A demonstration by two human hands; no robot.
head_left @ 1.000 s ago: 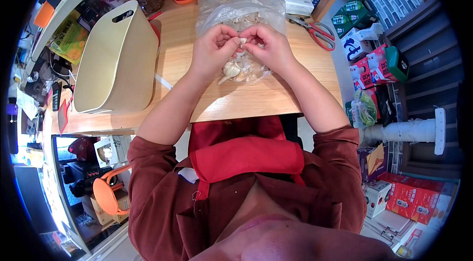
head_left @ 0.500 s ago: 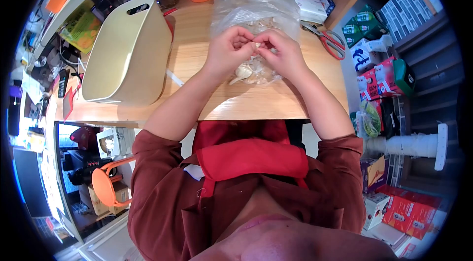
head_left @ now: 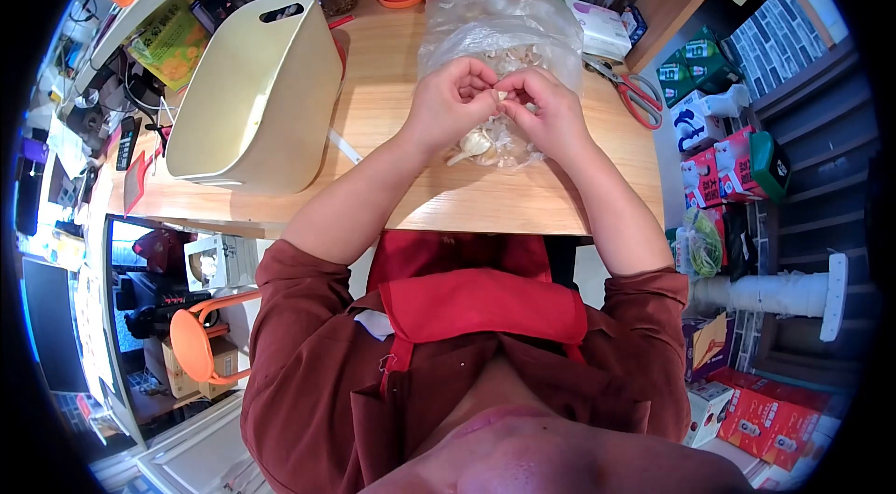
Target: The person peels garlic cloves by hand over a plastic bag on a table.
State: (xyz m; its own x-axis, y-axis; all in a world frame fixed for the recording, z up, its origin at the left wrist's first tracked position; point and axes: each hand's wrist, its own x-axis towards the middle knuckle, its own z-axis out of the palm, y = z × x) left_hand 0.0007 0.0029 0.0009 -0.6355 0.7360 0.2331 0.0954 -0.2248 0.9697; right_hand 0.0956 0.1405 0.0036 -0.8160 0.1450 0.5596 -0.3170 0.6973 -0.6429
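Garlic bulb [head_left: 475,143]: off-white
Tabletop [head_left: 420,215]: tan wood grain
Bin [head_left: 297,121], upper left: cream
Apron [head_left: 483,306]: red
Chair [head_left: 191,345], lower left: orange
Wall [head_left: 775,39], upper right: grey brick pattern

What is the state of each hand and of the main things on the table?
Left hand: pinched on the pale piece.
Right hand: pinched on it too.
Pale piece: held between both hands.
Garlic bulb: unpeeled, lying.
Plastic bag: wrinkled, strewn with peel scraps.
Bin: upright, open-topped.
Scissors: lying, blade opening unclear.
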